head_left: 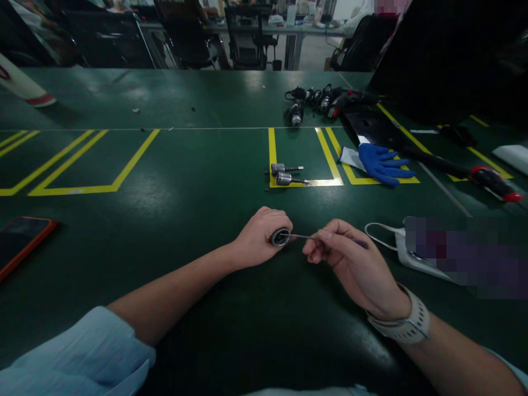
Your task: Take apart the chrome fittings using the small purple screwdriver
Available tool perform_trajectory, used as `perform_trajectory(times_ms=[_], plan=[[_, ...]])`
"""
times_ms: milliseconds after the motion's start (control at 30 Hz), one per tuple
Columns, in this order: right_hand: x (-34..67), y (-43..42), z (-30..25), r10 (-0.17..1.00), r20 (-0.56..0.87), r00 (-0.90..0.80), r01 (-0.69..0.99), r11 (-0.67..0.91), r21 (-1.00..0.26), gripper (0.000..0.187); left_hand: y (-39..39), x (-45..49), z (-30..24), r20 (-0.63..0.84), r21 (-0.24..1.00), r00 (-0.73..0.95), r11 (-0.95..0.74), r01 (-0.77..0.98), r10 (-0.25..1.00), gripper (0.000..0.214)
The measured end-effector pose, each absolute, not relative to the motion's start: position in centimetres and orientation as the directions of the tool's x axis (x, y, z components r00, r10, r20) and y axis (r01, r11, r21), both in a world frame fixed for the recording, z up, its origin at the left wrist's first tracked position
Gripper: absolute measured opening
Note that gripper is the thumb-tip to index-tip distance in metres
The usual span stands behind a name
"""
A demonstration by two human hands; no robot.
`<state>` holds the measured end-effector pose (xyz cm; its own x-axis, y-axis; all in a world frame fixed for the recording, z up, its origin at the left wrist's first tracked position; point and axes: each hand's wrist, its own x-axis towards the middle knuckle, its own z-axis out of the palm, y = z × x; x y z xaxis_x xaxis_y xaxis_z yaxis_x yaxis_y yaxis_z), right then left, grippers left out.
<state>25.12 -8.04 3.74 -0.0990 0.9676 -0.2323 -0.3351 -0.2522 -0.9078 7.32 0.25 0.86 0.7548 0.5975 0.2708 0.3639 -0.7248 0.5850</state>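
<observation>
My left hand (264, 234) is wrapped round a dark metal cylinder (280, 237), whose round, hollow end faces right. In my right hand (350, 258), pinched between thumb and fingers, is a thin screwdriver (303, 236) with a slim metal shaft and a dark handle end. Its tip reaches into the mouth of the cylinder; what it touches inside cannot be made out. Beyond my hands, two metal cylinders with thin shafts, a rear one (278, 169) and a front one (284, 179), lie at a yellow-taped corner. Tiny dark bits (266, 190) lie beside them.
A blue-and-white glove (383, 163) lies right of the metal parts. Behind it are dark tools with cables (317, 102) and a long black tool with a red-tipped handle (490, 181). A phone (25, 239) lies left; a white device with a cord (424, 264) sits right.
</observation>
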Motion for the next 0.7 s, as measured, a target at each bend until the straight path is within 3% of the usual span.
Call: perform_trajectory(times_ms=[167, 267, 333, 500, 700], plan=[[25.4, -8.6, 3.1, 0.996, -0.007, -0.092, -0.074, -0.014, -0.997, 0.010, 0.2, 7.3, 0.8, 0.264, 0.580, 0.754, -0.724, 0.374, 0.601, 0.008], [25.5, -8.7, 3.2, 0.989, 0.028, -0.148, 0.060, 0.037, -0.998, 0.009, 0.2, 7.3, 0.7, 0.257, 0.561, 0.761, -0.733, 0.385, 0.596, 0.008], [25.5, -8.6, 3.3, 0.988, 0.002, -0.154, 0.008, 0.004, -1.000, 0.010, 0.2, 7.2, 0.6, 0.255, 0.553, 0.768, -0.740, 0.383, 0.588, 0.008], [25.2, -8.0, 3.7, 0.972, -0.199, -0.123, -0.326, -0.229, -0.917, 0.015, 0.2, 7.3, 0.9, 0.263, 0.585, 0.753, -0.721, 0.372, 0.603, 0.012], [25.0, -7.7, 3.5, 0.942, -0.298, -0.154, -0.484, -0.335, -0.808, 0.015, 0.2, 7.2, 0.9, 0.304, 0.624, 0.710, -0.696, 0.355, 0.635, 0.015]])
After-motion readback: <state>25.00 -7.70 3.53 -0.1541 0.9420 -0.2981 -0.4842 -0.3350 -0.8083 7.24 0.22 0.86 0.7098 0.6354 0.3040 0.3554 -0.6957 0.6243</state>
